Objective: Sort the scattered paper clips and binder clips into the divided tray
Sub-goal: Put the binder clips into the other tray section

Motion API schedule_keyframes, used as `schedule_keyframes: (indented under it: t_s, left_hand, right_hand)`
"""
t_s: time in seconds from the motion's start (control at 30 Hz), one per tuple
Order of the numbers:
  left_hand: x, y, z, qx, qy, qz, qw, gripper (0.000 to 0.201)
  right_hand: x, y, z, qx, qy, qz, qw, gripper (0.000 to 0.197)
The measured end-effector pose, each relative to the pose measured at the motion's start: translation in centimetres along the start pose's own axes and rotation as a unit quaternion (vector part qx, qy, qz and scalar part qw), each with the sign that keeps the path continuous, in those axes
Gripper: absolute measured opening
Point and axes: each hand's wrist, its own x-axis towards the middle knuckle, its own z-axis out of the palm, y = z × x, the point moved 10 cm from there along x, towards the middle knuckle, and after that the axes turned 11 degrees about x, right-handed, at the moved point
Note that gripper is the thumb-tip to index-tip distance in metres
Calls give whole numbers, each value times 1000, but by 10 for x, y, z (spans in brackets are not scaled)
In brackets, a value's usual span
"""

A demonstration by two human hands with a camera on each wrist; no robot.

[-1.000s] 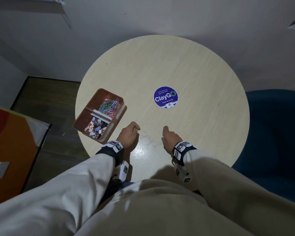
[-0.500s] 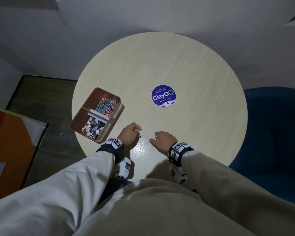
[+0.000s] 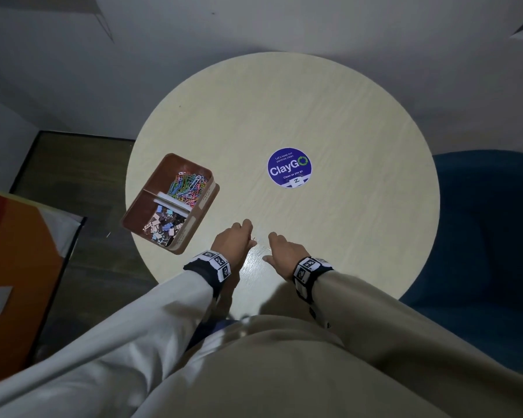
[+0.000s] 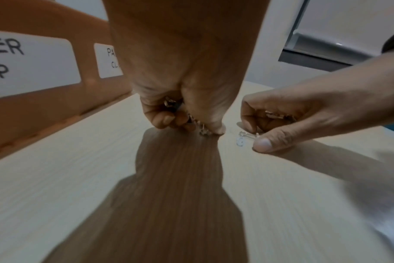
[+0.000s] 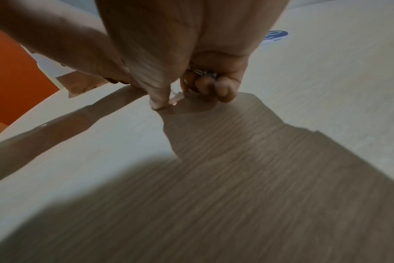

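The brown divided tray sits at the table's left edge, with coloured paper clips in the far compartment and binder clips in the near one. My left hand is just right of the tray, fingers curled round several small binder clips. It pinches one more pale binder clip against the table. My right hand is close beside it. It pinches another pale binder clip on the tabletop and keeps metal clips in its curled fingers.
The round pale table carries a blue ClayGo sticker at its middle. A blue chair stands to the right, and an orange panel lies on the floor to the left. The tray's near wall bears white labels.
Two pale binder clips lay loose between my hands. My right hand has moved left onto one, and my left hand has taken hold of the other.
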Motion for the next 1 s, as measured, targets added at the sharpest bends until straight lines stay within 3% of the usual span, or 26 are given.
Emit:
schedule_keyframes:
  t_s: [0.3, 0.5, 0.63, 0.73, 1.0]
  left_hand:
    - [1, 1, 0, -28, -31, -18, 999, 19]
    - [2, 6, -2, -17, -17, -23, 999, 16]
    - [1, 3, 0, -5, -17, -16, 1000, 18]
    - [-1, 1, 1, -16, -29, -19, 999, 19]
    - [-12, -9, 6, -74, -62, -35, 995, 20]
  right_hand:
    - [-2, 2, -14, 78, 10, 16, 997, 6]
    - [-4, 0, -17, 93, 1, 3, 996, 31]
    - [-1, -8, -20, 44, 32, -24, 998, 12]
    - [3, -17, -13, 1, 29, -53, 998, 22]
    - [2, -27, 1, -82, 8, -97, 992, 22]
